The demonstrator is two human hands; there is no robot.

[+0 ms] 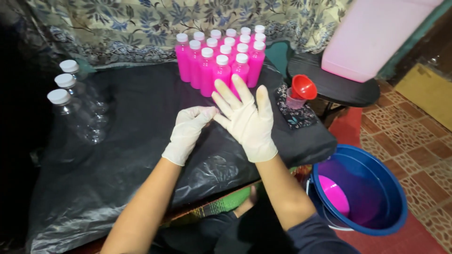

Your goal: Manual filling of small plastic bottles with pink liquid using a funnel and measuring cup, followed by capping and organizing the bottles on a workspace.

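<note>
Head view shows both our hands gloved in white, raised over the middle of the surface. Our right hand (247, 121) is spread flat, palm down, fingers fanned toward the bottles and holding nothing. Our left hand (187, 133) comes in from the left with its fingers curled; its fingertips meet the thumb side of the right hand's glove (256, 136), apparently pinching the glove material there, though we cannot tell how firmly. Both forearms are bare, and a dark sleeve shows at the right elbow.

The surface (141, 117) is covered in black plastic sheeting that wrinkles and hangs over the near edge. Behind it hangs a floral cloth (141, 23) in blue and cream. The floor (414, 141) to the right is patterned tile in reddish brown.

A cluster of pink bottles (221, 59), filled with bright pink liquid and capped in white, stands at the back of the surface, just beyond the right fingertips; we count about 15. At the left edge 3 empty clear bottles (75, 108) with white caps stand in a row, well apart from the hands. A red funnel (301, 88) sits in a small cup on a patterned cloth at the right. A large pale pink jug (372, 37) rests on a dark stool beyond. Beside us on the floor sits a blue basin (391, 188) holding pink liquid and a pink scoop (333, 194).
</note>
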